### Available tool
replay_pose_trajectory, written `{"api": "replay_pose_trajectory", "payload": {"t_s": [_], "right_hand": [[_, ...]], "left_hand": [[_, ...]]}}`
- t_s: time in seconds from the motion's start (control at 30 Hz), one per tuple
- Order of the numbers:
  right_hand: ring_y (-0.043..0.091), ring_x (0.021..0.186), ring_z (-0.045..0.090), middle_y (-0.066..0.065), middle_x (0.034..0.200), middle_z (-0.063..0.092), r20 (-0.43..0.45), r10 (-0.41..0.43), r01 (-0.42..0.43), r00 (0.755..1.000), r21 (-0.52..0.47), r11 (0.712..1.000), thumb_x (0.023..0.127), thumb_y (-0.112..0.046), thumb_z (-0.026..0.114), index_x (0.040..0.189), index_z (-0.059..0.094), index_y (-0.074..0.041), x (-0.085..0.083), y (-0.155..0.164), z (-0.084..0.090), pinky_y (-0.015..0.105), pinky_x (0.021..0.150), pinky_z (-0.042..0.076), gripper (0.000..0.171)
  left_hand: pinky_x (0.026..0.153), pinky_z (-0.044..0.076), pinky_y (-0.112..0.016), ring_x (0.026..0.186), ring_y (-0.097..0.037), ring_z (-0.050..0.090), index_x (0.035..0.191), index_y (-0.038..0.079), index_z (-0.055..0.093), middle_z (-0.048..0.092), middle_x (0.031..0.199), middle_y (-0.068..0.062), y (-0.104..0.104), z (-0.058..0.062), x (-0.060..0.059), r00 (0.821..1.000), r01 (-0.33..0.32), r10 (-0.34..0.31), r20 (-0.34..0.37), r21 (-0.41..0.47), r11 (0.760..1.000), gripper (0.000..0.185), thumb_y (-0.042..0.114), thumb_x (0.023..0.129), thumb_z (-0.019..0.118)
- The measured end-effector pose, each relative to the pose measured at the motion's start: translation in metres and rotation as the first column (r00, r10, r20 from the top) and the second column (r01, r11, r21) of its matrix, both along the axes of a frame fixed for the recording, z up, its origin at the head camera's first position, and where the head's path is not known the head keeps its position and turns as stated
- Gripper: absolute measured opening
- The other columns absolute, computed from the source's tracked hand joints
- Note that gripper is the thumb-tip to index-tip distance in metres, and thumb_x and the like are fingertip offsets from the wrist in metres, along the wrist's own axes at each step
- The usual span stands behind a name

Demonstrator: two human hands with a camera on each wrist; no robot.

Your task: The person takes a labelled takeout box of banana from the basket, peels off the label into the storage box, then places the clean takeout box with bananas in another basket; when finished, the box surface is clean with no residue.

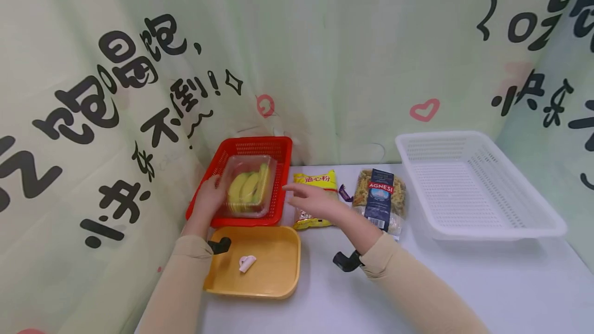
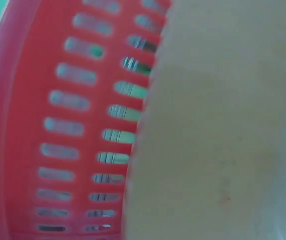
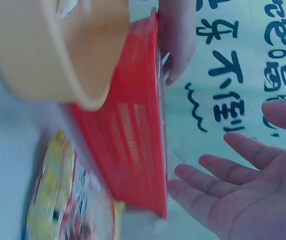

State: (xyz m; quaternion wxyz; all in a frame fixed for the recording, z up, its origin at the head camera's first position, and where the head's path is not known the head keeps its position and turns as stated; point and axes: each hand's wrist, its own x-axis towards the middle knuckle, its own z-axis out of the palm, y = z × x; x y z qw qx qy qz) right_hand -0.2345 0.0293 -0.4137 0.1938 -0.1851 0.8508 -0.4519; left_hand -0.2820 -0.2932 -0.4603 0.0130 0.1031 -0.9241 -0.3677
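A clear plastic box (image 1: 266,195) with yellow bananas (image 1: 243,187) inside sits in the red basket (image 1: 283,140). My left hand (image 1: 210,197) is at the box's left side, just inside the basket's wall. The left wrist view shows the slotted wall (image 2: 22,125) close beside that hand, whose fingertips are partly hidden. My right hand (image 1: 315,200) hovers over the right side of the basket, near the yellow pasta bag (image 1: 320,182). In the right wrist view its fingers (image 3: 233,170) are spread and hold nothing.
In front of the basket stands a yellow-orange tray (image 1: 274,272) with a small pale pink piece (image 1: 247,263). A blue-labelled pasta bag (image 1: 380,195) and a small purple wrapper (image 1: 344,193) lie on the white table (image 1: 334,298). A white basket (image 1: 492,233) is at the right.
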Motion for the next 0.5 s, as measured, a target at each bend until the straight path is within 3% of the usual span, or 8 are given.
{"api": "replay_pose_trajectory", "payload": {"t_s": [0.13, 0.23, 0.37, 0.5], "right_hand": [[0.031, 0.134, 0.049, 0.003, 0.147, 0.052, -0.079, -0.001, 0.005, 0.997, 0.049, 0.999, 0.099, -0.038, 0.054, 0.145, 0.05, -0.031, 0.008, 0.024, -0.003, 0.053, 0.1, 0.05, 0.047], [0.031, 0.133, 0.05, 0.003, 0.147, 0.052, -0.139, 0.017, -0.005, 0.99, 0.084, 0.996, 0.098, -0.034, 0.056, 0.145, 0.05, -0.026, 0.015, 0.039, -0.003, 0.053, 0.102, 0.049, 0.048], [0.031, 0.136, 0.048, 0.007, 0.15, 0.049, -0.206, 0.041, -0.016, 0.978, 0.12, 0.993, 0.099, -0.031, 0.057, 0.147, 0.047, -0.02, 0.026, 0.056, -0.005, 0.054, 0.106, 0.046, 0.051], [0.035, 0.143, 0.038, 0.01, 0.156, 0.041, -0.239, 0.033, 0.009, 0.97, 0.172, 0.985, 0.099, -0.034, 0.057, 0.149, 0.045, -0.019, 0.035, 0.071, -0.008, 0.057, 0.11, 0.04, 0.053]], "left_hand": [[0.111, 0.04, -0.055, 0.126, -0.034, 0.047, 0.143, 0.012, 0.048, 0.053, 0.139, -0.014, 0.012, 0.006, 0.005, 0.989, 0.068, -0.081, -0.12, -0.111, 0.992, 0.059, 0.053, 0.101, 0.041], [0.116, 0.032, -0.058, 0.139, -0.037, 0.037, 0.149, 0.011, 0.041, 0.04, 0.152, -0.016, 0.025, 0.012, 0.015, 0.979, 0.102, -0.134, -0.156, -0.196, 0.975, 0.053, 0.032, 0.101, 0.047], [0.115, 0.03, -0.061, 0.144, -0.038, 0.031, 0.15, 0.012, 0.039, 0.033, 0.157, -0.014, 0.048, 0.017, 0.032, 0.969, 0.112, -0.173, -0.179, -0.31, 0.944, 0.06, 0.035, 0.097, 0.056], [0.117, 0.025, -0.064, 0.145, -0.04, 0.028, 0.149, 0.013, 0.041, 0.033, 0.157, -0.014, 0.075, 0.025, 0.054, 0.948, 0.136, -0.249, -0.198, -0.457, 0.879, 0.064, 0.04, 0.093, 0.061]]}}
